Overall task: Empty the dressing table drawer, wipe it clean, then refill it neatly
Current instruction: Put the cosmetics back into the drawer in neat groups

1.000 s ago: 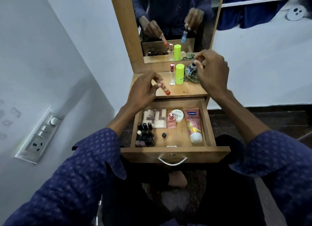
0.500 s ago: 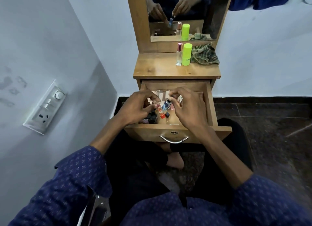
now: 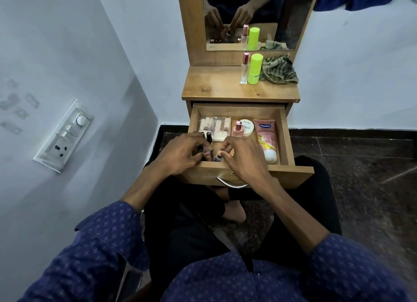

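The wooden drawer (image 3: 284,141) stands pulled open below the dressing table top (image 3: 216,87). Both my hands are down in its front left corner among several small dark nail polish bottles (image 3: 50,135). My left hand (image 3: 180,153) curls its fingers round a small red-tipped tube, mostly hidden. My right hand (image 3: 244,158) pinches a small blue-capped bottle (image 3: 218,159) by its top. Farther back lie a clear box of tubes (image 3: 214,126), a pink perfume bottle (image 3: 237,130), a white round jar (image 3: 247,126) and a pink lotion tube (image 3: 266,139).
On the table top stand a clear spray bottle (image 3: 244,69) and a neon green bottle (image 3: 255,69), beside a crumpled green cloth (image 3: 279,70). A mirror (image 3: 248,17) rises behind. A switchboard (image 3: 64,135) is on the left wall. My knees are under the drawer.
Both hands came down from the table top into the drawer, carrying the red-tipped tube and the blue-capped bottle. They now sit lower, in the front left corner.
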Action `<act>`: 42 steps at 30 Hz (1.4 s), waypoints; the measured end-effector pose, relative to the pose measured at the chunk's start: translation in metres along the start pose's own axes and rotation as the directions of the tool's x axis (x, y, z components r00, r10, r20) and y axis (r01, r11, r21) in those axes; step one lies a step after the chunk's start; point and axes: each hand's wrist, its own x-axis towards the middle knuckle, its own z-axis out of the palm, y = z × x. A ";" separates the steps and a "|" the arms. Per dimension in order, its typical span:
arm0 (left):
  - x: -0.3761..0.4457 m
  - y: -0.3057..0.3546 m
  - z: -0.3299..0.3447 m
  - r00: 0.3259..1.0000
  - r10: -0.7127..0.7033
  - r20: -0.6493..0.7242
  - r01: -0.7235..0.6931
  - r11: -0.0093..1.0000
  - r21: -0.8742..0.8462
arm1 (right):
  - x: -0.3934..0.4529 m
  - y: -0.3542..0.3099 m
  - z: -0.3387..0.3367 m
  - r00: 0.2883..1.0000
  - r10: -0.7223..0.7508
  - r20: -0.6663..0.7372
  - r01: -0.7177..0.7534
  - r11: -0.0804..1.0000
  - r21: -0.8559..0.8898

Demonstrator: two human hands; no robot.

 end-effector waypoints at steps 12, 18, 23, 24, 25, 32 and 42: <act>0.015 -0.009 -0.001 0.994 -0.033 0.105 0.029 0.999 0.031 | 0.024 -0.007 0.022 0.976 -0.012 0.217 0.020 0.999 -0.033; 0.017 -0.016 0.000 0.992 -0.058 0.111 0.058 0.998 0.003 | 0.028 -0.006 0.015 0.954 -0.026 0.300 0.023 1.000 0.012; 0.020 -0.020 0.002 0.986 -0.069 0.151 0.074 0.997 -0.025 | 0.029 -0.003 0.010 0.929 0.002 0.371 -0.039 0.995 0.092; 0.020 -0.020 0.003 0.986 -0.072 0.153 0.079 0.996 -0.038 | 0.030 -0.002 0.009 0.920 0.011 0.392 -0.053 0.994 0.097; 0.020 -0.019 0.003 0.986 -0.074 0.150 0.083 0.995 -0.054 | 0.032 -0.001 0.008 0.909 0.023 0.415 -0.068 0.993 0.094; 0.020 -0.022 0.004 0.984 -0.124 0.129 0.146 0.974 -0.175 | 0.039 0.005 0.010 0.875 0.072 0.478 -0.147 0.981 0.123; 0.019 -0.022 0.008 0.982 -0.159 0.098 0.176 0.962 -0.210 | 0.044 0.022 0.005 0.968 0.225 0.110 -0.227 0.974 0.003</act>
